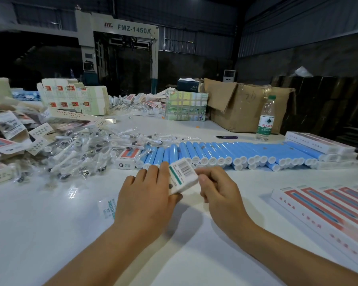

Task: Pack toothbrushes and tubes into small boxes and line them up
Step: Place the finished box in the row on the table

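Note:
Both hands hold a small white box with a barcode and a green stripe, just above the white table. My left hand grips its left side, fingers over the top. My right hand pinches its right end. Behind it lies a long row of blue tubes with white caps. A pile of toothbrush heads in clear bags lies to the left. Another small box stands beside the tubes' left end.
Long red-and-white boxes lie lined up at the right; more are stacked behind the tubes. Flat unfolded cartons are heaped at the far left. A water bottle, scissors and a cardboard carton stand at the back.

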{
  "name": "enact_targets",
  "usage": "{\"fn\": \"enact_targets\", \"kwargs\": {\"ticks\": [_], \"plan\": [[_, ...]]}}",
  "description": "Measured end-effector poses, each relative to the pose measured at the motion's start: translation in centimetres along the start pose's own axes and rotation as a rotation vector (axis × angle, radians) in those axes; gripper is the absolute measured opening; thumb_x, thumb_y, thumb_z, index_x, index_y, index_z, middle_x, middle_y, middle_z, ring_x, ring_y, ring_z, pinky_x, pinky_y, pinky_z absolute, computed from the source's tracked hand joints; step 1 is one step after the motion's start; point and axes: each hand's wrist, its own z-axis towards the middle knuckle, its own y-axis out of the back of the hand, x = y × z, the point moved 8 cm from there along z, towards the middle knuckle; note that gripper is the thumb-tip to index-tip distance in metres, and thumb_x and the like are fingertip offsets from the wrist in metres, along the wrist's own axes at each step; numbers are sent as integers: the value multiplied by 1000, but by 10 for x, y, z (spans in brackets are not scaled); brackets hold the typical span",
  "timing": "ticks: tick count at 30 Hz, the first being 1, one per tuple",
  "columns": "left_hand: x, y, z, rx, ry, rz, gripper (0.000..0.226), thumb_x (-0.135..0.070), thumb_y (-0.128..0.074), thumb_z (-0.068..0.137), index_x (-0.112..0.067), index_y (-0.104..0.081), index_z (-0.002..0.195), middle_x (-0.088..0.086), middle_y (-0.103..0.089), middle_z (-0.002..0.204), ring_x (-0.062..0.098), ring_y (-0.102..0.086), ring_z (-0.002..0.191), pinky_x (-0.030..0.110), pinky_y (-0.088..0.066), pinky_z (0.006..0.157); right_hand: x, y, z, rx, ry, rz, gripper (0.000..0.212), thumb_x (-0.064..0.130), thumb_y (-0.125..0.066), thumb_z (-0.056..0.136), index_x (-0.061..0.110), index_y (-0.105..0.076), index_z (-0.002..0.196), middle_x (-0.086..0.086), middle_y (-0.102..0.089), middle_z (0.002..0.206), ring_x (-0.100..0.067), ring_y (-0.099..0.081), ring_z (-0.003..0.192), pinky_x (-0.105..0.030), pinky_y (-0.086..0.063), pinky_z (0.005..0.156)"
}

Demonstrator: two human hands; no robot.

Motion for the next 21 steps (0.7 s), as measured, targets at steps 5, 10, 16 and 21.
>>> {"fn": "enact_targets", "kwargs": {"ticks": [5, 10, 16, 21], "plan": [[17, 23, 8, -57, 114, -790, 38, -64, -42, 86, -41, -46, 115, -17, -57, 102, 3, -55, 89, 23, -46, 72, -4, 2, 0, -1, -34, 135, 19, 25, -48, 97, 37, -59, 108, 18, -60, 79, -3, -54, 72, -17, -45, 61], [18, -18, -3, 217, 673, -1852, 46, -56, -51, 70, -27, -63, 103, 5, -74, 90, 19, -69, 87, 33, -51, 72, -3, -16, 3, 185, -55, 41, 32, 43, -53, 83, 47, -52, 115, 22, -55, 82, 2, -51, 73, -15, -44, 65], [15, -58, -17, 285, 966, -2166, 40, -51, -48, 89, -18, -63, 107, 15, -73, 96, 31, -71, 84, 44, -56, 64, 12, -60, 3, 464, -22, -262, 65, 63, -58, 69, 69, -29, 127, 21, -38, 100, 4, -51, 85, -11, -43, 65], [7, -68, -17, 327, 970, -1996, 41, -52, -49, 89, -16, -68, 92, 11, -74, 94, 31, -71, 86, 49, -50, 78, 10, -40, 8, 427, -91, -340, 67, 42, -60, 75, 46, -37, 137, 18, -43, 96, -4, -56, 75, -9, -43, 53]]}}
